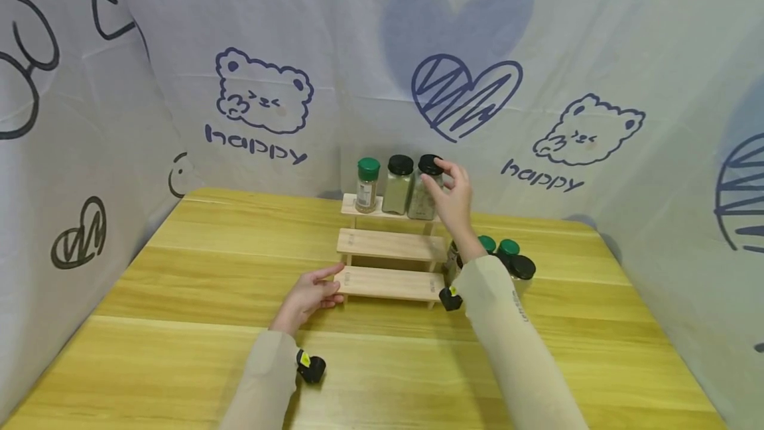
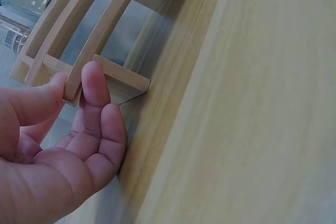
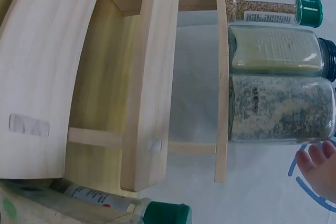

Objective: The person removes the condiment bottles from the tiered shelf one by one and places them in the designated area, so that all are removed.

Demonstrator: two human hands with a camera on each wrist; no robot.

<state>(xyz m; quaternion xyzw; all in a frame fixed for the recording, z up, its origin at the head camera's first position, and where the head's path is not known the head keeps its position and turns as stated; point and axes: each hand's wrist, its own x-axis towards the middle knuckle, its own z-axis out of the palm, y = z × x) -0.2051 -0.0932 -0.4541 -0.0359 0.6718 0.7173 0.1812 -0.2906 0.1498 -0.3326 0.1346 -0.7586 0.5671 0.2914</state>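
A three-step wooden rack (image 1: 388, 282) stands at the middle of the yellow table (image 1: 209, 324). Its top step holds a green-lidded jar (image 1: 367, 185), a black-lidded pale-green jar (image 1: 398, 184) and a black-lidded speckled jar (image 1: 422, 194). My right hand (image 1: 451, 198) is beside the speckled jar (image 3: 278, 108), fingers spread and loose; the fingertips (image 3: 317, 163) lie just off its lid end without gripping. With fingers relaxed, my left hand (image 1: 310, 294) rests on the table at the left end of the bottom step. Its fingertips (image 2: 94, 85) touch the rack's foot (image 2: 121, 74).
Several more spice jars, two green-lidded (image 1: 497, 245) and one black-lidded (image 1: 522, 267), stand on the table right of the rack, partly behind my right sleeve. One of them (image 3: 105, 200) shows below the rack in the right wrist view. A printed cloth backdrop (image 1: 262, 98) encloses the table.
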